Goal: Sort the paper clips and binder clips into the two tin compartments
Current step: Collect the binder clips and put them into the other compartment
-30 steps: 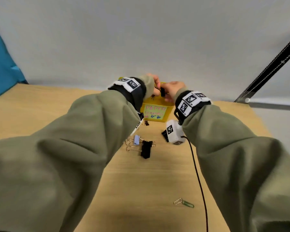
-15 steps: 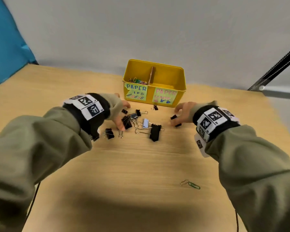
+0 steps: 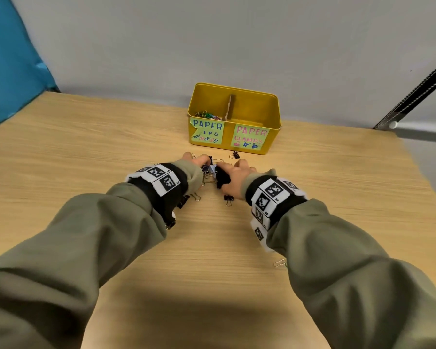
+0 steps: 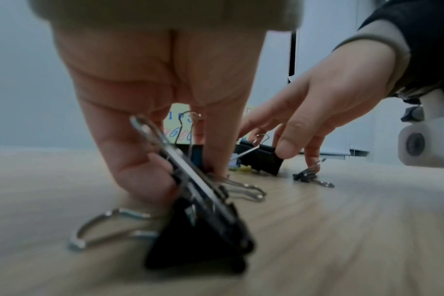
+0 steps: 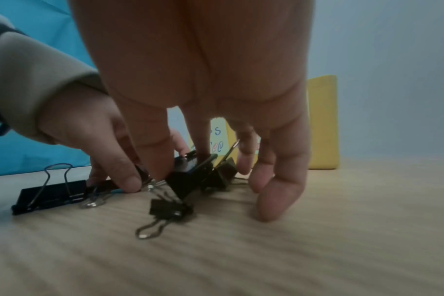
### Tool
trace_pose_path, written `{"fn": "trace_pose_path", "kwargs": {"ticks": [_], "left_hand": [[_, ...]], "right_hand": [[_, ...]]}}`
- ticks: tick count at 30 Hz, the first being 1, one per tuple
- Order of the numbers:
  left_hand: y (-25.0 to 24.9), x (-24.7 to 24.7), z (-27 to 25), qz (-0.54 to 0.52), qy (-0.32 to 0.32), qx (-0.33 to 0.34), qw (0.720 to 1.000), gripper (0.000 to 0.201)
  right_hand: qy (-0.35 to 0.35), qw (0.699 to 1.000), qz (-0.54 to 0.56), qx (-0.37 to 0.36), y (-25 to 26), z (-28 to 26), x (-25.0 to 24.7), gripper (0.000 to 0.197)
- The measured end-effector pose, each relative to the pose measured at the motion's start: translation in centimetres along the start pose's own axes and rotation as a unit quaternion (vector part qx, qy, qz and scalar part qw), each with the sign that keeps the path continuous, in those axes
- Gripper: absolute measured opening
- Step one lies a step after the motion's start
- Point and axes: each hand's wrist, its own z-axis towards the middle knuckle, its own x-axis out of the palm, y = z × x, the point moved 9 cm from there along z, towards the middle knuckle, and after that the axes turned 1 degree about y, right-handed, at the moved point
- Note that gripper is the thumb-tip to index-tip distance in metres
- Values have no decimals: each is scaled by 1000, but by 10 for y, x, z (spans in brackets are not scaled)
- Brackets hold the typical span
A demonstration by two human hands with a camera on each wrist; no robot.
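A yellow tin (image 3: 267,114) stands at the table's far side with a divider; coloured paper clips (image 3: 207,114) lie in its left compartment. Its labels read "PAPER CLIPS" and "PAPER CLAMPS". Several black binder clips lie in a heap just in front of it. My left hand (image 3: 196,161) reaches into the heap and pinches a small black binder clip (image 4: 196,155). My right hand (image 3: 237,172) grips a large black binder clip (image 3: 223,177) between thumb and fingers (image 4: 287,150). Another large binder clip (image 4: 198,230) lies under my left wrist.
A small binder clip (image 3: 228,199) lies by my right wrist and another (image 3: 235,154) sits against the tin's front. A loose paper clip (image 3: 280,263) lies near my right sleeve. A blue cloth (image 3: 10,59) hangs at the far left. The wooden table (image 3: 86,147) ends at a grey wall.
Both hands came down from the tin to the table. From apart on either side of the heap they have closed in on it and taken hold of clips.
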Motion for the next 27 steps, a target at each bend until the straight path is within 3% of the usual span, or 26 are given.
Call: {"fn": "trace_pose_path", "kwargs": {"ticks": [5, 9, 17, 19, 22, 27], "left_hand": [[-2, 4, -1, -7, 9, 15, 1000, 56], [-2, 0, -5, 4, 5, 18, 1000, 44], [11, -17, -15, -34, -5, 12, 999, 48], [7, -23, -19, -86, -1, 15, 996, 47], [-9, -40, -26, -135, -11, 59, 989, 43], [-56, -94, -37, -244, -87, 192, 947, 41]], "right_hand": [[-15, 1000, 3, 7, 5, 2, 3, 89], [-28, 996, 85, 22, 4, 6, 4, 70], [-11, 988, 152, 7, -27, 5, -8, 70], [0, 970, 245, 2, -38, 4, -13, 71], [27, 916, 400, -14, -46, 0, -29, 71], [-48, 819, 568, -67, -51, -5, -102, 62]]}}
